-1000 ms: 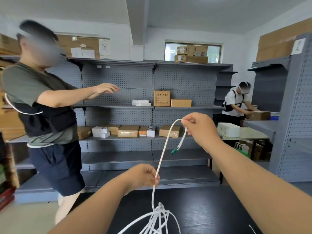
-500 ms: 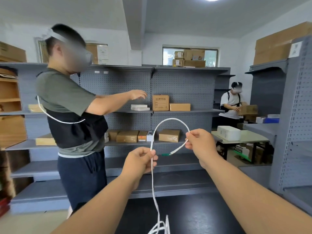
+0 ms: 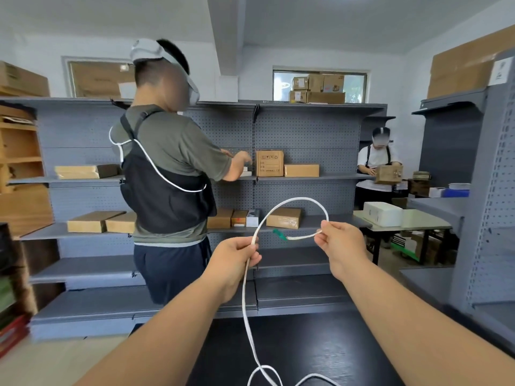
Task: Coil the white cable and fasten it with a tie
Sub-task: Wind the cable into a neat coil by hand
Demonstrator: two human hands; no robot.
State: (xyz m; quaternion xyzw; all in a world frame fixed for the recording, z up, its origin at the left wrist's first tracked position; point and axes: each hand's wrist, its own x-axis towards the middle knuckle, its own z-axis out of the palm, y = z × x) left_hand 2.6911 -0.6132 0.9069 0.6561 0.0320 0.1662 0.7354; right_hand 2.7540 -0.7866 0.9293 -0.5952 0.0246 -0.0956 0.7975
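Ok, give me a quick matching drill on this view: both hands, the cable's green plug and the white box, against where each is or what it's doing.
1. left hand
2. right hand
3. green plug ending the thin white cable
4. white rectangular box

A. sits on the pale table
B. pinches the cable near its plug end
C. juts free between the hands
D. grips the cable above the black tabletop

Pairs: 1-D, 2-B, 3-C, 4-A.

grey pegboard shelving (image 3: 306, 135), cardboard boxes (image 3: 269, 163) on it (more stacked atop); white walls (image 3: 256, 79); high window (image 3: 281, 82); black table (image 3: 334, 344).
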